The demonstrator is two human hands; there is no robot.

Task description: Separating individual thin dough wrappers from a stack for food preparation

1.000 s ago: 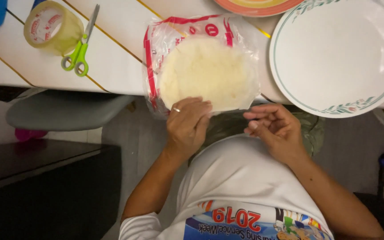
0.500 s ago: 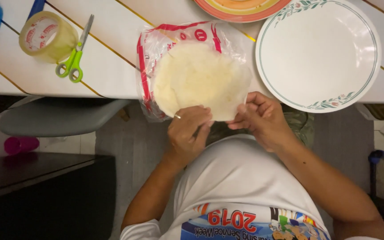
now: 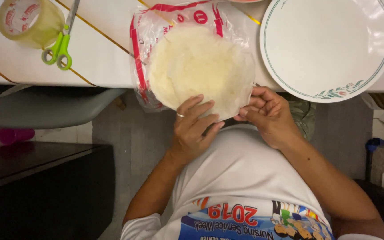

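While the tortilla bag (image 3: 192, 62) overhangs the table's near edge | my left hand (image 3: 192, 131) pinches its open end | my right hand (image 3: 267, 113) grips alongside | I'd peel gently, plate (image 3: 378, 58) beside.

Pale tortillas (image 3: 201, 66), red-printed bag (image 3: 139, 53), green-handled scissors (image 3: 58, 50).

**One head cam, looking straight down**

Just a single view here, so nothing overlaps with another one. It's worn on the person's head and points almost straight down past their chest, so their own white shirt fills the bottom. The near edge of the bench (image 3: 103, 71) runs across the top, pretty close up, with floor and a grey chair seat (image 3: 45, 109) below it.
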